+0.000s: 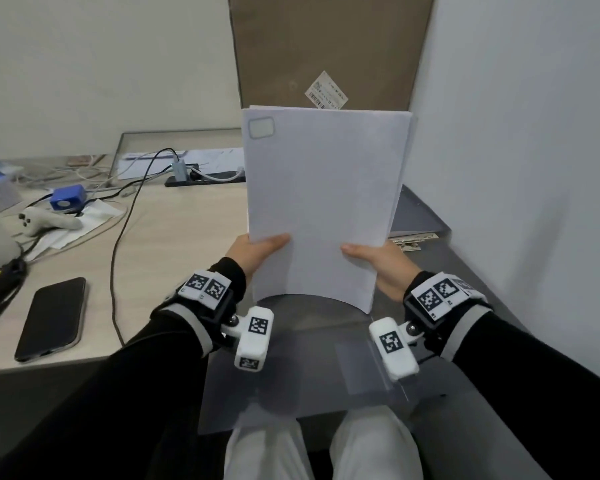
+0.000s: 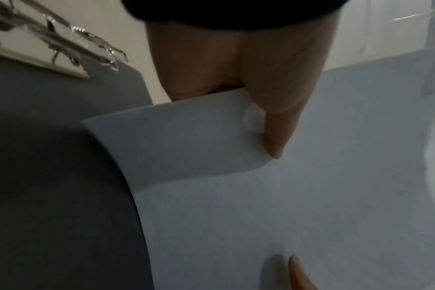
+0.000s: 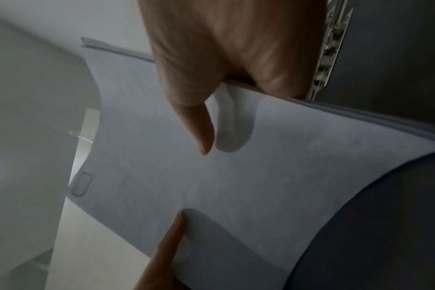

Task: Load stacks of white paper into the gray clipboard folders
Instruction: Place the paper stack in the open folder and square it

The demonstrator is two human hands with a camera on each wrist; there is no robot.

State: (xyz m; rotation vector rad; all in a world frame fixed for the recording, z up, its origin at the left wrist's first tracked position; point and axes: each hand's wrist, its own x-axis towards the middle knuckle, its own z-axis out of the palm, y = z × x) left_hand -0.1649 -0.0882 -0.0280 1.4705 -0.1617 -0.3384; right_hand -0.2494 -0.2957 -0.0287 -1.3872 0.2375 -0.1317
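Thick stack of white paper (image 1: 321, 199), limp, bowed: pinched at lower corners by left hand (image 1: 253, 252) and right hand (image 1: 383, 263); support beneath judged advisable.

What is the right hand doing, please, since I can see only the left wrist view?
Observer: The right hand grips the paper at its near right corner, thumb on top.
Operator: Thank you. Does the stack lie flat?
Observer: No, its far edge is raised, in front of a brown board.
Operator: And what lies further left?
Observer: A phone lies on the desk, to the left of the left hand.
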